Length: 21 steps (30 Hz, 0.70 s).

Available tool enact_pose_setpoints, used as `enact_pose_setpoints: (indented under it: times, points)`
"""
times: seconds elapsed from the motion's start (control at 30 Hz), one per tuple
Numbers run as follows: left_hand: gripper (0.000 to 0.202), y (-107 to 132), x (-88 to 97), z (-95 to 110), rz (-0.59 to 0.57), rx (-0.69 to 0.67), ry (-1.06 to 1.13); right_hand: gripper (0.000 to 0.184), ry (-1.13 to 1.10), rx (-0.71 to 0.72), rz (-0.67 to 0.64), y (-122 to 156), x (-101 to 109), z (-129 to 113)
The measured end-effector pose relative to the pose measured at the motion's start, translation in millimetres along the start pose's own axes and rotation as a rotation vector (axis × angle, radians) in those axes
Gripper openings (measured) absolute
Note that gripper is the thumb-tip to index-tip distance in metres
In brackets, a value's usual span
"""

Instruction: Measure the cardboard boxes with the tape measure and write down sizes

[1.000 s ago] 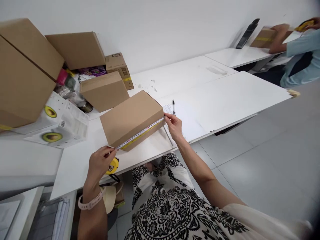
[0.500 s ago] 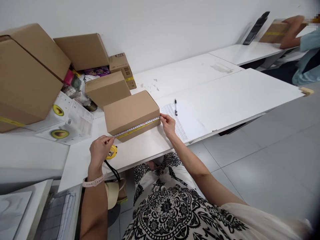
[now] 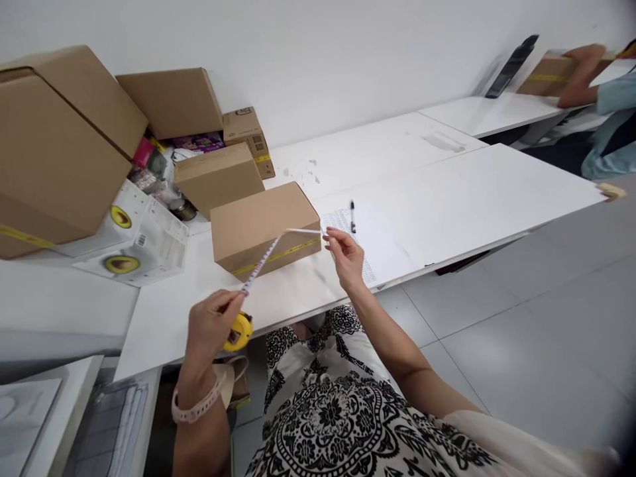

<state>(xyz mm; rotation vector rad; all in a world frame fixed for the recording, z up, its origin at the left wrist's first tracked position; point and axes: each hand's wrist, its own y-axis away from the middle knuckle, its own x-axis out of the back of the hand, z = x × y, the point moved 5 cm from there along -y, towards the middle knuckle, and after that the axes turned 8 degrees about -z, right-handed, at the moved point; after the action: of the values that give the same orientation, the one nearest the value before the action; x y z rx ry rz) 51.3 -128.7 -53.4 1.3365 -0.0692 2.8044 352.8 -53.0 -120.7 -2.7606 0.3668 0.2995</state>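
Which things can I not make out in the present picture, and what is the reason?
In the head view:
- Numbers on the tape blade: too small and blurred.
- Part of the yellow tape case: hidden behind the left hand.
- Text on the printed sheet: too small to read.
- Inside of the nearest box: hidden by its cardboard.
- Rest of the co-worker, beyond the blue sleeve: cut off by the right edge.
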Motion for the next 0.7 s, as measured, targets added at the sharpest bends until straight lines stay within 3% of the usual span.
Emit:
enact_pose_setpoints:
  times: [0.17, 0.27, 0.37, 0.5, 0.6, 0.7]
  points:
    - [0.028, 29, -85.6, 34, -0.567, 0.124, 0.574, 0.016, 0.038, 0.094, -0.028, -10, 30, -60]
    - [0.031, 41, -138.8, 56, -0.718, 0.256, 0.919, 0.02, 0.113, 0.088, 0.019, -23, 61, -67]
    - [0.034, 57, -181.7, 82, -0.861, 0.383, 1.188, 0.03, 0.135, 0.024, 0.019, -30, 87, -53]
    - [0.039, 85, -214.7, 103, -1.045, 0.513, 1.381, 0.032, 0.077, -0.161, -0.096, -16, 99, -24]
    - [0.043, 99, -225.5, 99, -1.109, 0.603, 1.422, 0.029, 0.059, -0.3, -0.372, 3, 87, -13]
    - [0.043, 102, -227.3, 93, -1.088, 0.643, 1.465, 0.034, 0.069, -0.364, -0.727, 16, 78, -19]
